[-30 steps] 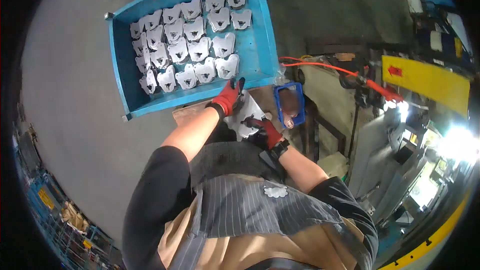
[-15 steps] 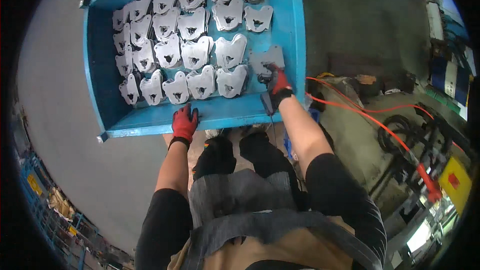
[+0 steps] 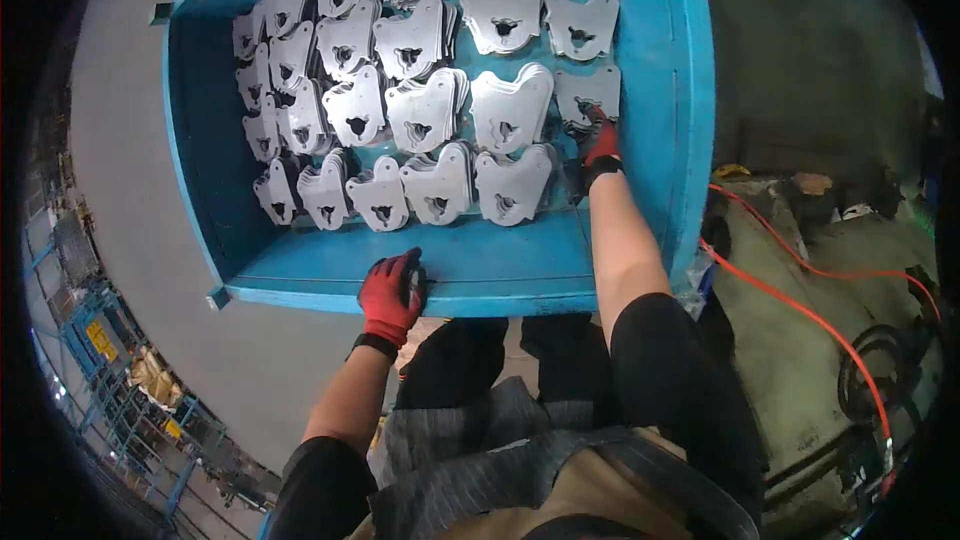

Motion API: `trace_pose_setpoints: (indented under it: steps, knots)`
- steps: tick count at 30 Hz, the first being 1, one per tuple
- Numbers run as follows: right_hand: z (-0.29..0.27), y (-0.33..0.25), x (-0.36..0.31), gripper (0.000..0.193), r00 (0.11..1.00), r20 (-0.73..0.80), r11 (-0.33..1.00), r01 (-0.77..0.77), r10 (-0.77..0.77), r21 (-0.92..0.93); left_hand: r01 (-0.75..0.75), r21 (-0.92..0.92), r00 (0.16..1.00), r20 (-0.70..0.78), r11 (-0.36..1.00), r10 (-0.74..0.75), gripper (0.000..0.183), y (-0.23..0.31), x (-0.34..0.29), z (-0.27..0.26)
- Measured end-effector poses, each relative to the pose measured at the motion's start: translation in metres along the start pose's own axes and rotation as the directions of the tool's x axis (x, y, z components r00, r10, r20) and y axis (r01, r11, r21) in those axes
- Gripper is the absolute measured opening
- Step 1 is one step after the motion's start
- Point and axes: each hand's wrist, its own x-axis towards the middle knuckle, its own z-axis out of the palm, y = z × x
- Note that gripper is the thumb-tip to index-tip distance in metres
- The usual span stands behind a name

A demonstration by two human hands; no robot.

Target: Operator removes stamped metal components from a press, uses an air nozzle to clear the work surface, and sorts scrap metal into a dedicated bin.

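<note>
Smooth floor (image 3: 115, 155) | rectangular bin (image 3: 480, 265) | gloved hands (image 3: 603, 147) | lobed metal plates (image 3: 588, 89)

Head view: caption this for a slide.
Red-gloved right hand touches a grey metal plate in a blue bin beside stacked plates; left hand at the near rim.

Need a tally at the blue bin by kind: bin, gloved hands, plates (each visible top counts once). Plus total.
Blue bin: 1
Gloved hands, left hand and right hand: 2
Plate at the right hand: 1
Other grey plate tops: 22
Total: 26
</note>
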Motion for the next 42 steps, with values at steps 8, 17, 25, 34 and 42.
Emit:
trace_pose_setpoints:
  steps: [8, 17, 25, 34, 42]
  knots:
    - [-0.011, 0.008, -0.005, 0.039, 0.982, -0.135, 0.967, -0.156, 0.13, -0.2, 0.013, -0.03, 0.999, 0.045, 0.999, -0.012, 0.05, -0.003, -0.005, 0.004]
    - [-0.047, 0.007, -0.022, 0.046, 0.996, 0.045, 0.564, -0.007, 0.077, -0.826, 0.041, 0.003, 0.998, 0.042, 0.999, -0.041, 0.045, -0.003, -0.007, -0.001]
    - [0.004, -0.041, -0.029, 0.06, 0.942, 0.321, -0.655, 0.181, -0.1, -0.734, -0.015, -0.048, 1.0, -0.017, 0.999, 0.014, 0.043, 0.001, 0.001, -0.001]
    - [-0.017, 0.019, 0.01, 0.028, 0.848, 0.499, -0.826, 0.145, -0.18, -0.544, -0.009, 0.041, 0.998, 0.061, 0.999, 0.007, 0.047, -0.004, 0.001, 0.002]
    - [-0.013, 0.01, 0.018, 0.012, 0.851, 0.505, -0.789, 0.211, -0.142, -0.577, -0.072, 0.035, 0.997, 0.02, 0.997, 0.071, 0.048, -0.008, 0.0, 0.003]
